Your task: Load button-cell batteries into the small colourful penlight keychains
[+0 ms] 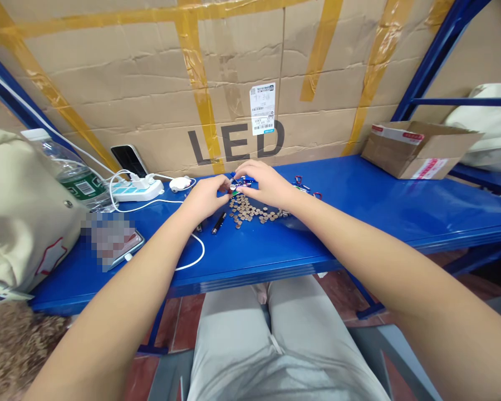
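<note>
My left hand [207, 196] is closed, thumb and fingers pinching a small tube with a pale round end [232, 187]; most of it is hidden. Curved over from the other side, my right hand [262, 181] has its fingertips and thumb close around the same spot; what they hold is too small to make out. Just below lies a spread of small round silvery discs [246, 209], like coins or button cells. A short black cylinder [219, 223] rests left of them. Several small items with blue and red clips [299, 181] lie partly hidden behind my right hand.
The blue table [359, 206] carries a white power strip [137, 189], a charging cable, a phone [127, 248], a plastic bottle [81, 181] and a beige bag [20, 206] at left. An open cardboard box [417, 150] sits at right. A large cardboard sheet [158, 100] stands behind.
</note>
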A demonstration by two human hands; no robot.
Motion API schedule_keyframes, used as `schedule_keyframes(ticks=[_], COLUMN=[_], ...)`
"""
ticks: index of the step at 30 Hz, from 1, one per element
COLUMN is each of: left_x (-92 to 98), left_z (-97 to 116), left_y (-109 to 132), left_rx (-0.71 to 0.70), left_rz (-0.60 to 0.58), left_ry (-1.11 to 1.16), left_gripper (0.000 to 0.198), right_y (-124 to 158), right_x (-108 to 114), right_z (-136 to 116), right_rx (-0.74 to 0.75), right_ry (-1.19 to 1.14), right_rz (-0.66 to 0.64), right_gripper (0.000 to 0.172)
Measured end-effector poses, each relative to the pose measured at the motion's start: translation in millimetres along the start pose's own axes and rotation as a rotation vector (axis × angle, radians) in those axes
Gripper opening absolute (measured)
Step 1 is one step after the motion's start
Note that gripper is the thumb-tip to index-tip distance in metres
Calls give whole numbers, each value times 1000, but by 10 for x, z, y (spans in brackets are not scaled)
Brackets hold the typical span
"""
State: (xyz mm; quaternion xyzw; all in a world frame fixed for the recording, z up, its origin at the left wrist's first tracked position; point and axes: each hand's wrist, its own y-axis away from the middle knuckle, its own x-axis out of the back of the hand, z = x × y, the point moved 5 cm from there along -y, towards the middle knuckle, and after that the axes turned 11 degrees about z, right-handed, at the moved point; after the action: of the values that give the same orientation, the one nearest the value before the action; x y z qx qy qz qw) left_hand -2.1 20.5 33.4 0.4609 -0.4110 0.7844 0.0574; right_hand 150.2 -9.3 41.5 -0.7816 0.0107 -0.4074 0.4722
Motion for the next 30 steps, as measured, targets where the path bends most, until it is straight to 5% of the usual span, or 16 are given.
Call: schedule_keyframes(ticks=[11, 30], left_x=[43, -29], left_z=[-3, -14], left_y=[-13, -1], left_rx=[11, -18], left_rz=[26, -25], left_ry=[-55, -55], left_gripper=[10, 13], right_y=[153, 159], right_x=[-267, -326], right_z=[386, 435], right_rx=[-151, -112], right_ry=[246, 325], right_rz=[-285, -367], right_gripper=[25, 31])
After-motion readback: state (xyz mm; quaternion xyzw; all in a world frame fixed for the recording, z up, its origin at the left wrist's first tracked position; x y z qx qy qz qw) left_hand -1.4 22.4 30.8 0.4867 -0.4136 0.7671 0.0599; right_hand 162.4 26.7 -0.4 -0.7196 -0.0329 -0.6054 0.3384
